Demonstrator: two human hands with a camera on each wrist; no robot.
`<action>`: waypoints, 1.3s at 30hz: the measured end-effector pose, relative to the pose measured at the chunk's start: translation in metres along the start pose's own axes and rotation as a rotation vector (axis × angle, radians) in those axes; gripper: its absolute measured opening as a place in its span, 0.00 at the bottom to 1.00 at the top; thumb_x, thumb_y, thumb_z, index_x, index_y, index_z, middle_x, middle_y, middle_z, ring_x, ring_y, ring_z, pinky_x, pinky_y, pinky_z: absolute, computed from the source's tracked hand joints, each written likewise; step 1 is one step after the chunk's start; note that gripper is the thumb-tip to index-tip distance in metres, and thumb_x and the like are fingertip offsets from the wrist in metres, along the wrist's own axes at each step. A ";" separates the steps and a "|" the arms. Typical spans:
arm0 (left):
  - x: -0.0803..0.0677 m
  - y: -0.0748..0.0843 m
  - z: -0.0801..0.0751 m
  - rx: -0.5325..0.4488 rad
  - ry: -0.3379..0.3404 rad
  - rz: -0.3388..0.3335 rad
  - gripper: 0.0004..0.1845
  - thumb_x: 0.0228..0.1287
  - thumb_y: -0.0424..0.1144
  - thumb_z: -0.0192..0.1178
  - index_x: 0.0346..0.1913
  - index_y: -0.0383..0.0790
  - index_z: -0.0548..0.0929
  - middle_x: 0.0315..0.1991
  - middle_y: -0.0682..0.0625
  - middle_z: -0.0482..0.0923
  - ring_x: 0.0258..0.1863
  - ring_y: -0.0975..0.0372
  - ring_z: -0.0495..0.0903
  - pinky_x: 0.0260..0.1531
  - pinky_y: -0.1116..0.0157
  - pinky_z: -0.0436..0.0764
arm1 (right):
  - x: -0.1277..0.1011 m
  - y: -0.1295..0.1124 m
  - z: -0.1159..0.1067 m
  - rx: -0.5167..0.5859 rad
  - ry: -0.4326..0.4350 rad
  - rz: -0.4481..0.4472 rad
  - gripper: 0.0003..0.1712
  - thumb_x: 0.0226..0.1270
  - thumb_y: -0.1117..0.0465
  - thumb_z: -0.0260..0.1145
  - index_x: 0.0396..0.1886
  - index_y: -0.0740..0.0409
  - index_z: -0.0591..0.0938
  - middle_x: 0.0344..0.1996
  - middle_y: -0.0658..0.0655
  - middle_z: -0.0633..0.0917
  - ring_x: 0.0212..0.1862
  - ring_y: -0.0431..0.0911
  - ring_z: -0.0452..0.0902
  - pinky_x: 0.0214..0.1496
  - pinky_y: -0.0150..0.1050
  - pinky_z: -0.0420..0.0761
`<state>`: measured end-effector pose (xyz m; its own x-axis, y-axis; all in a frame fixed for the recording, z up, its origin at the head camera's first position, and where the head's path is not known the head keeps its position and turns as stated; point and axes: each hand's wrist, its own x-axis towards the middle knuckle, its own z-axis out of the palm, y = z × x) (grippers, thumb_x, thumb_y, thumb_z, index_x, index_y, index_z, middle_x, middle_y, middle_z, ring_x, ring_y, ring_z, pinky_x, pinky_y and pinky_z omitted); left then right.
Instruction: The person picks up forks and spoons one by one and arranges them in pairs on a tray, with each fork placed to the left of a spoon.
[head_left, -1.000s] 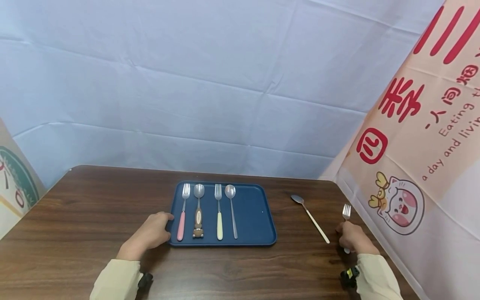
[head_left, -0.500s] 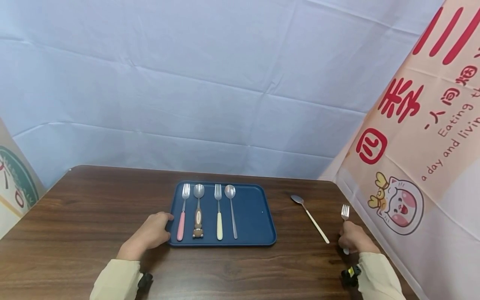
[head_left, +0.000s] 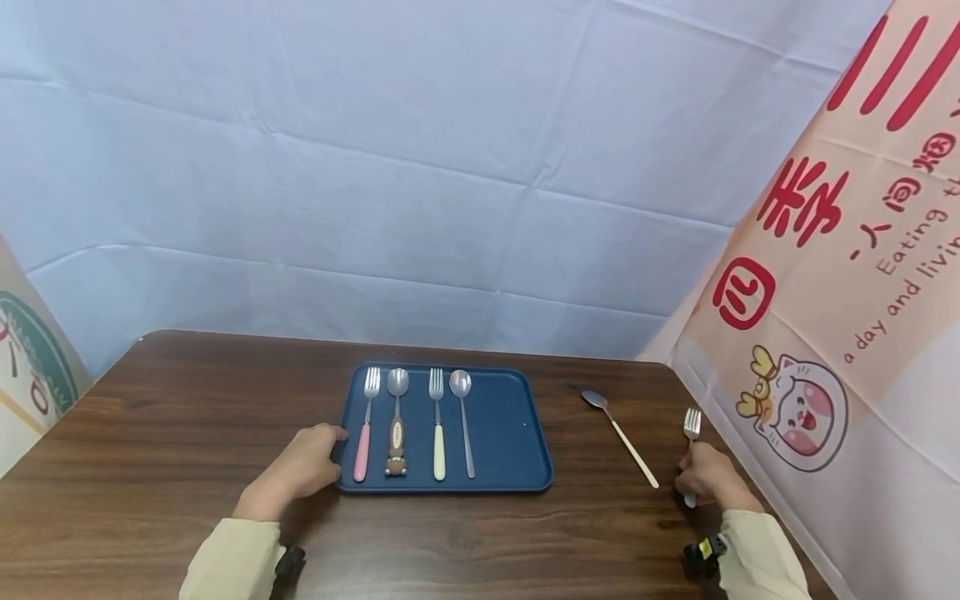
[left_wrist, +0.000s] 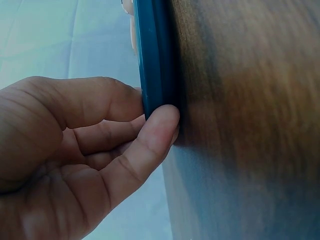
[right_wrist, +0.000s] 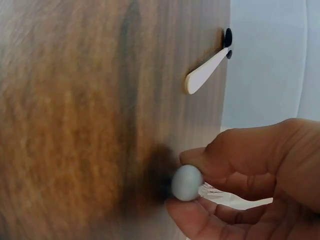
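Comparing frames: I see almost no shift across the last second; the right hand (head_left: 708,479) creeps slightly nearer me along the table edge, and the fork (head_left: 692,427) moves with it.
Reading of that: I judge the fork gripped but not lifted off the dark wood table (head_left: 187,417).
Right grip: thumb and fingers (right_wrist: 200,162) pinch the fork's pale blue handle end (right_wrist: 186,183); tines stick out beyond the knuckles, toward the backdrop.
Left grip: left hand (head_left: 303,462) holds the left rim of the blue tray (head_left: 510,433), thumb (left_wrist: 150,145) pressed on the edge, fingers curled against it.
Tray contents: pink-handled fork (head_left: 365,429), bear-handled spoon (head_left: 397,425), yellow-handled fork (head_left: 437,429), all-steel spoon (head_left: 463,421), side by side.
Loose on table: white-handled spoon (head_left: 621,437), between tray and right hand, touching neither.
Head view only: whole layout, tines, tray row.
Right wrist only: the pinch itself, and the white handle tip (right_wrist: 205,72) beyond.
Left wrist only: thumb contact on the tray rim (left_wrist: 152,55).
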<state>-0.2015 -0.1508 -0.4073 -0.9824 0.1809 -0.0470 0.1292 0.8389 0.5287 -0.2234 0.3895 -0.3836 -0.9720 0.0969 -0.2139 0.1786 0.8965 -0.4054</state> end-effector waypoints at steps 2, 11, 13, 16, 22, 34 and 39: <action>0.000 0.000 0.000 0.001 -0.001 0.002 0.23 0.46 0.21 0.57 0.51 0.19 0.74 0.50 0.28 0.72 0.49 0.43 0.73 0.44 0.49 0.75 | -0.001 0.000 -0.001 0.005 0.018 -0.031 0.11 0.41 0.73 0.62 0.29 0.73 0.74 0.20 0.57 0.76 0.21 0.48 0.74 0.21 0.41 0.77; 0.001 -0.003 0.001 0.009 0.026 0.030 0.23 0.43 0.21 0.57 0.48 0.19 0.76 0.47 0.29 0.74 0.47 0.44 0.75 0.43 0.50 0.75 | -0.002 -0.009 -0.010 -0.031 0.054 -0.067 0.06 0.45 0.73 0.61 0.26 0.70 0.73 0.21 0.57 0.75 0.21 0.47 0.74 0.22 0.41 0.76; 0.001 -0.002 0.001 0.007 0.029 0.029 0.23 0.43 0.21 0.57 0.48 0.19 0.76 0.47 0.29 0.74 0.47 0.44 0.75 0.43 0.50 0.75 | -0.002 -0.010 -0.011 -0.040 0.053 -0.063 0.06 0.45 0.73 0.61 0.26 0.70 0.73 0.21 0.57 0.76 0.22 0.48 0.73 0.22 0.41 0.76; 0.000 -0.002 0.001 0.002 0.028 0.026 0.23 0.43 0.21 0.57 0.48 0.19 0.76 0.47 0.29 0.74 0.47 0.45 0.75 0.43 0.50 0.75 | -0.003 -0.011 -0.011 -0.049 0.050 -0.062 0.06 0.46 0.73 0.60 0.26 0.69 0.73 0.21 0.57 0.75 0.22 0.48 0.73 0.23 0.41 0.75; 0.000 -0.003 0.001 0.002 0.021 0.020 0.23 0.43 0.21 0.57 0.49 0.19 0.76 0.47 0.29 0.74 0.47 0.45 0.74 0.43 0.51 0.75 | -0.003 -0.010 -0.009 -0.056 0.037 -0.081 0.08 0.46 0.72 0.60 0.29 0.73 0.74 0.20 0.55 0.76 0.22 0.47 0.74 0.23 0.41 0.76; 0.000 -0.001 0.000 0.009 0.020 0.015 0.23 0.44 0.21 0.57 0.49 0.20 0.76 0.48 0.29 0.73 0.47 0.44 0.74 0.43 0.50 0.75 | -0.003 -0.017 -0.001 -0.062 0.067 -0.115 0.10 0.44 0.71 0.61 0.29 0.71 0.75 0.20 0.55 0.76 0.22 0.47 0.73 0.24 0.40 0.74; 0.001 -0.002 0.001 0.008 0.020 0.015 0.23 0.44 0.21 0.57 0.49 0.20 0.76 0.48 0.29 0.73 0.47 0.45 0.75 0.42 0.51 0.75 | -0.004 -0.026 0.003 -0.067 0.083 -0.153 0.10 0.44 0.71 0.61 0.30 0.71 0.75 0.20 0.55 0.76 0.22 0.47 0.73 0.24 0.41 0.73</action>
<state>-0.2025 -0.1521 -0.4091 -0.9828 0.1834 -0.0220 0.1450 0.8401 0.5226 -0.2239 0.3645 -0.3752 -0.9968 -0.0101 -0.0789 0.0196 0.9300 -0.3671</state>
